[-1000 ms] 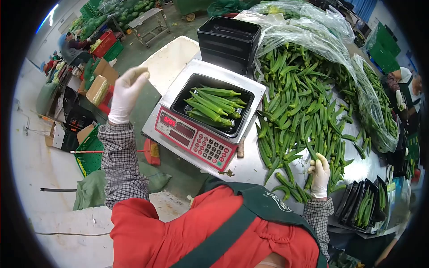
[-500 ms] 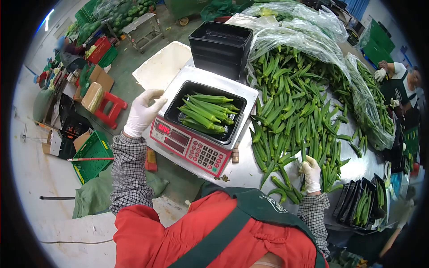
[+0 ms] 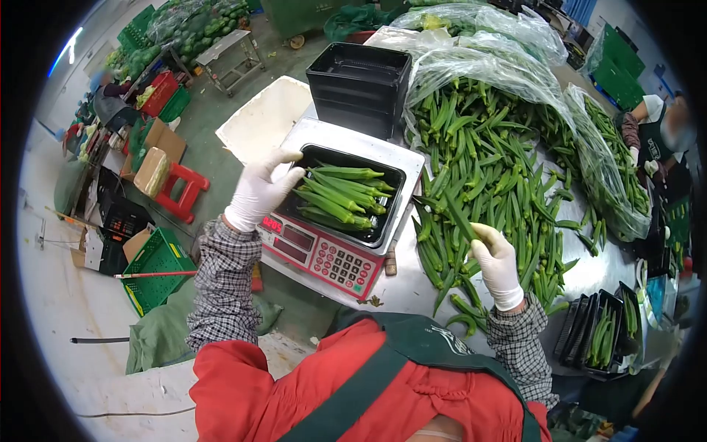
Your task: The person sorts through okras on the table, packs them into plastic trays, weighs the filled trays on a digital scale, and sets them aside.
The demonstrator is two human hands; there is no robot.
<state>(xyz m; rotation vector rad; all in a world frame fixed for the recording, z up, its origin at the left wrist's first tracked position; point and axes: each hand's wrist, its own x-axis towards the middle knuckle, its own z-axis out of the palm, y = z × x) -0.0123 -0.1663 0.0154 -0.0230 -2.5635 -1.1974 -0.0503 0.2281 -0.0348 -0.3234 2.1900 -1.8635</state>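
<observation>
A black plastic tray (image 3: pixel 390 227) holding several green okra pods (image 3: pixel 340 193) sits on the pan of a red-and-white digital scale (image 3: pixel 324 259). My left hand (image 3: pixel 259 193), in a white glove, is at the tray's left edge with thumb and fingers apart; whether it touches the rim I cannot tell. My right hand (image 3: pixel 498 267), gloved too, pinches a single okra pod (image 3: pixel 459 219) by one end, over a large heap of loose okra (image 3: pixel 482 173) on the metal table (image 3: pixel 405 287). The scale's red display seems to read 0.205.
Stacked empty black trays (image 3: pixel 359 88) stand behind the scale, beside a white foam box (image 3: pixel 265 118). Clear plastic bags (image 3: pixel 508 59) of okra lie at the back. Filled trays (image 3: pixel 602 335) sit at right. A co-worker (image 3: pixel 659 140) stands beyond the table; a red stool (image 3: pixel 180 191) is left.
My right hand has lifted from the heap's near edge, with an okra pod now showing in its fingers. My left hand has shifted right, closer over the tray's edge.
</observation>
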